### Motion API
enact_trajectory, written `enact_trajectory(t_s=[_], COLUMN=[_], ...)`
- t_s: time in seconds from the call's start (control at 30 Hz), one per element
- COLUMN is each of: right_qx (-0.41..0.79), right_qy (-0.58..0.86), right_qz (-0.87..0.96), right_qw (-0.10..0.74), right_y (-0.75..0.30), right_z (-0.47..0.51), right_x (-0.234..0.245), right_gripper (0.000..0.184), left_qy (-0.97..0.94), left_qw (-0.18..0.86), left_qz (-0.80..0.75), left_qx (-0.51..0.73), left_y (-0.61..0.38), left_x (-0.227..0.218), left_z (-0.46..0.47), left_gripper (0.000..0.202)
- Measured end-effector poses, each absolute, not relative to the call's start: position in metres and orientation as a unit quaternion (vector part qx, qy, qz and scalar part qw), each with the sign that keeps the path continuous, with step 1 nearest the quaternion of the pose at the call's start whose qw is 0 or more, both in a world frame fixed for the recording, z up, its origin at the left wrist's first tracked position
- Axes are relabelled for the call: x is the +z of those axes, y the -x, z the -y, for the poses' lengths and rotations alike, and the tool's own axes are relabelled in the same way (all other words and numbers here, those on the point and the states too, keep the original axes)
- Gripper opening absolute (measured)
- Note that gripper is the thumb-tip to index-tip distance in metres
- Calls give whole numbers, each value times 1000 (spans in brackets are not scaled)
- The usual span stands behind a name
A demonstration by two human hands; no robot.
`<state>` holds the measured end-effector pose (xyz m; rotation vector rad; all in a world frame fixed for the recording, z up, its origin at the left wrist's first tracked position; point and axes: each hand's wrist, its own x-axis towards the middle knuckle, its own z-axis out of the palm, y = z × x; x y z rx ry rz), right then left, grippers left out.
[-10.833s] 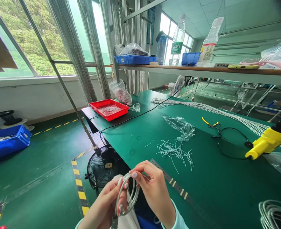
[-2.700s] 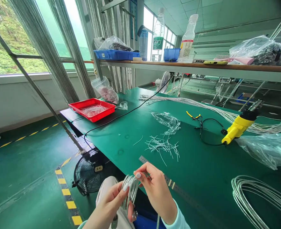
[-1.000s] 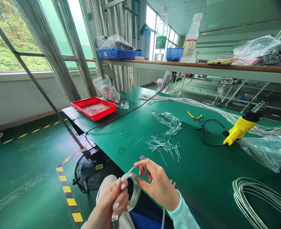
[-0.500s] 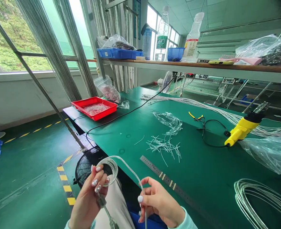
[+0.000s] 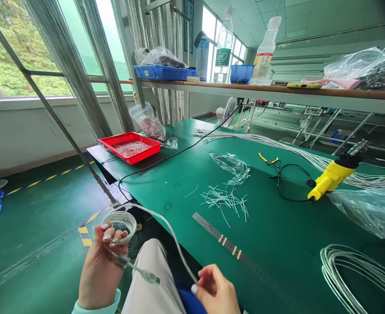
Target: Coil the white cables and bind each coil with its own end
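Cable coil point(image 5: 118, 226) raised in left hand point(image 5: 101, 272), lead pinched in right hand point(image 5: 216, 290)

You hold the coil up above your beige trousers point(image 5: 151, 279), your left hand's fingers point(image 5: 111, 240) curled around its lower rim. A short tail leaves from under those fingers and ends in a small clear plug point(image 5: 149, 277) that hangs over your thigh. The long lead point(image 5: 169, 231) arcs from the coil down to your right hand, where your thumb and curled fingers pinch it near the edge of the green-topped workbench point(image 5: 166, 205).

Just beyond that hand, a steel ruler point(image 5: 218, 235) lies on the bench with yellow marks along it; its printed scale is too small to read. Cut white wire pieces point(image 5: 225, 201) lie scattered past it, below a crumpled clear plastic bag point(image 5: 233, 168). Yellow-handled pliers point(image 5: 267, 159) sit further right, near a yellow tool point(image 5: 332, 181), and a larger wire coil point(image 5: 352, 274) rests at the bench's right side. To the left, a red tray point(image 5: 130, 147) holds more cut wire. On the shelf above, a water bottle point(image 5: 223, 56) wears a green label, its writing too small to make out.
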<state>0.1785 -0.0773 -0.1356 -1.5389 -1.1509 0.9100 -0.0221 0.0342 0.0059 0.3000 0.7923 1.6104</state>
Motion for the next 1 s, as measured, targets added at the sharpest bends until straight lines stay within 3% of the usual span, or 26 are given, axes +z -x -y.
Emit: enact_trajectory(t_s=[0.03,0.17,0.23,0.4,0.5,0.67,1.0], right_qx=[304,-30,-134,-112,-70,-150,-183], right_qy=[638,625,598,535,565,630,693], right_qz=[504,643,677,767,750,701,646], right_qw=[497,442,408,337,336,299,263], right_y=[-183,-191,-189,-190,-198,-205,-208], right_z=[75,68,66,68,65,58,59], right_x=[-132,-114,-103,-76,-66,-61,-62], right_gripper=[4,35,44,41,37,38,30], left_qy=[-160,-245,-339,-532,-522,-511,-530], left_qw=[588,512,461,315,324,360,338], left_qz=[-377,-463,-494,-554,-555,-546,-544], left_qx=[698,681,655,558,561,557,556], left_y=[24,24,23,19,15,9,1], left_x=[4,-9,-14,-14,-9,-11,-15], left_z=[-34,-32,-29,-22,-20,-18,-12], left_gripper=[30,26,27,28,29,26,29])
